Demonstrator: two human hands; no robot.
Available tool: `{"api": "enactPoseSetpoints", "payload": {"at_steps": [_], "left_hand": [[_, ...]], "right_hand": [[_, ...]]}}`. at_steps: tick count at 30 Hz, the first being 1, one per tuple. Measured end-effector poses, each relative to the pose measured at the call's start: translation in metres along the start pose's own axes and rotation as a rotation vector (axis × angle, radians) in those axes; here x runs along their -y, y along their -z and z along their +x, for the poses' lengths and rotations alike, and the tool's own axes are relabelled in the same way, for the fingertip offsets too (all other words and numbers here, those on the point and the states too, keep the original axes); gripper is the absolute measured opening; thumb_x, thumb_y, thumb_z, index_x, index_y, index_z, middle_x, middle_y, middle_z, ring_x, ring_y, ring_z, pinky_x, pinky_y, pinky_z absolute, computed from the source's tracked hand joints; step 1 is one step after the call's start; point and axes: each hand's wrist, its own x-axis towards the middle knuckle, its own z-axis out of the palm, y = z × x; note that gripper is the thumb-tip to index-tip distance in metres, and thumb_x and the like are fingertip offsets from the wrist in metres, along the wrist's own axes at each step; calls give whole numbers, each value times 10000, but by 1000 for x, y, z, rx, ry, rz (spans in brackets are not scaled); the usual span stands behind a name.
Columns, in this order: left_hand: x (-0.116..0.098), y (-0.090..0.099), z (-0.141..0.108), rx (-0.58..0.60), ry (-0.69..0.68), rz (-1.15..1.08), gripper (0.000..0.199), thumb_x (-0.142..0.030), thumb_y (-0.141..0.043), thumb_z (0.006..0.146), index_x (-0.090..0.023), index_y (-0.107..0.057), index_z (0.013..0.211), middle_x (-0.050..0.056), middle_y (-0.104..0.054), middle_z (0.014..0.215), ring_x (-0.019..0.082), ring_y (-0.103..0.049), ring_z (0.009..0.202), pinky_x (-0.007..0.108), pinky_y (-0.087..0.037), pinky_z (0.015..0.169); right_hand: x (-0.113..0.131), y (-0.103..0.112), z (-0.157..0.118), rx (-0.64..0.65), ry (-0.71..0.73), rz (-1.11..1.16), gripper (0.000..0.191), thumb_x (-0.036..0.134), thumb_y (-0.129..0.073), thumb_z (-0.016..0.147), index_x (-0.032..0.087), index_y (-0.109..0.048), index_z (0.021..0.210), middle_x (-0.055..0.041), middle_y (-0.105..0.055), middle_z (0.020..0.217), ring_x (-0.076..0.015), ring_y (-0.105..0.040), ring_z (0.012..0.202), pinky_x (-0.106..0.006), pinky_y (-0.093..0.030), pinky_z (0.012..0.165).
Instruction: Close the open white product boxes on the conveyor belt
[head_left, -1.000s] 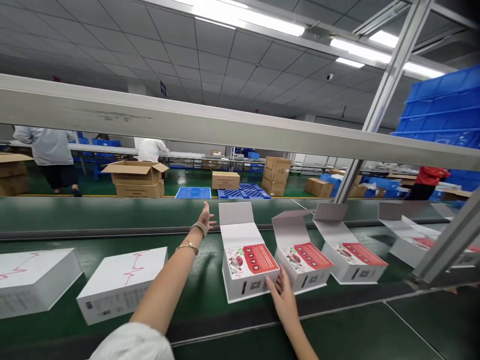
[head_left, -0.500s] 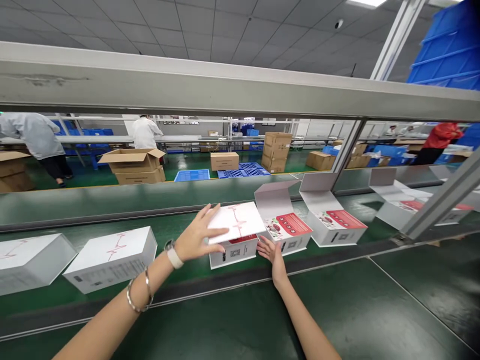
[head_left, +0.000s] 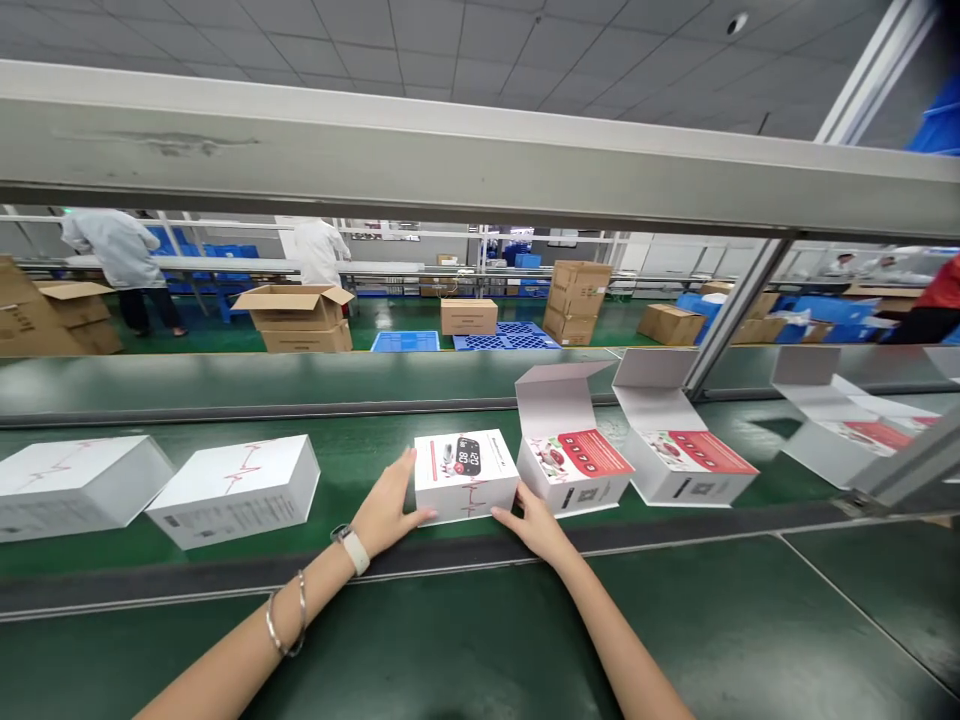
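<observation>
A white gift box (head_left: 465, 475) with a printed blood pressure monitor display on top sits on the green conveyor belt, its lid folded down over the front. My left hand (head_left: 390, 500) grips its left side, with the thumb at the lower front corner. Around the right front corner curls my right hand (head_left: 534, 520), its thumb on the front face. Just right of that hand stands an open box (head_left: 581, 470) with a red printed insert and a raised lid. Another open box (head_left: 694, 465) is beside it.
Two closed white boxes (head_left: 240, 490) lie at the left on the belt. A grey beam (head_left: 480, 165) crosses above, and a metal post (head_left: 739, 310) rises behind the open boxes. Beyond are brown cartons (head_left: 300, 315), blue pallets (head_left: 506, 337) and people in white coats (head_left: 124, 255).
The lid between my hands has swung down over the box front. My left hand has moved from the lid to the left side, and my right hand now holds the right corner.
</observation>
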Motion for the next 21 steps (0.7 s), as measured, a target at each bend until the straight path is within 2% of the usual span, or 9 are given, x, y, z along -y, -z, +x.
{"api": "enactPoseSetpoints", "payload": {"at_steps": [2, 4, 7, 10, 12, 17, 19, 21], "left_hand": [[1, -7, 1, 113, 93, -139, 700, -443, -551, 764, -162, -244, 1327, 136, -386, 1307, 281, -410, 1147, 420, -356, 939], [-2, -11, 0, 169, 155, -244, 600, -456, -490, 794, -166, -320, 1291, 117, -466, 1244, 260, -468, 1093, 366, -393, 896], [-10, -3, -4, 140, 300, -259, 509, -505, -399, 819, -186, -420, 1215, 90, -579, 1101, 268, -545, 981, 342, -421, 808], [-18, 16, -7, 86, 429, -165, 494, -572, -335, 812, -208, -519, 1091, 80, -630, 982, 295, -574, 901, 347, -415, 751], [-22, 28, -5, 75, 506, -101, 519, -617, -304, 795, -203, -581, 941, 94, -643, 912, 310, -581, 862, 352, -412, 715], [-25, 44, 10, 141, 694, -37, 617, -696, -242, 749, -181, -576, 679, 131, -640, 800, 334, -593, 793, 357, -413, 644], [-26, 45, 14, 168, 724, -34, 630, -700, -236, 743, -174, -573, 663, 139, -637, 787, 338, -595, 787, 362, -418, 642], [-28, 46, 17, 149, 736, -6, 621, -694, -282, 733, -160, -596, 773, 147, -632, 868, 348, -581, 842, 383, -423, 675]], "right_hand": [[1, 0, 5, -18, -2, -87, 462, 424, -562, 745, 181, -484, 1130, -83, -584, 1084, -255, -530, 1004, -383, -420, 852], [5, -2, 7, -75, 17, -139, 409, 437, -531, 764, 179, -509, 1081, -84, -600, 1042, -253, -548, 959, -357, -433, 807], [22, -3, 6, -125, 34, -261, 349, 479, -429, 816, 185, -558, 952, -73, -632, 900, -237, -584, 817, -319, -443, 701], [43, -4, 11, -131, -42, -508, 445, 542, -332, 831, 186, -561, 695, -68, -602, 637, -233, -571, 624, -310, -405, 568], [55, -4, 23, -93, -99, -627, 500, 565, -296, 829, 188, -537, 607, -81, -583, 587, -238, -564, 598, -301, -377, 531], [68, -10, 58, 49, -146, -618, 533, 539, -318, 829, 165, -529, 513, -110, -592, 586, -219, -571, 579, -270, -360, 494], [72, -5, 59, 71, -117, -587, 517, 518, -380, 814, 164, -512, 460, -82, -561, 503, -192, -546, 500, -260, -354, 467], [78, 15, 52, 57, -55, -562, 480, 497, -428, 799, 171, -516, 457, -49, -540, 468, -173, -524, 469, -259, -360, 466]]}}
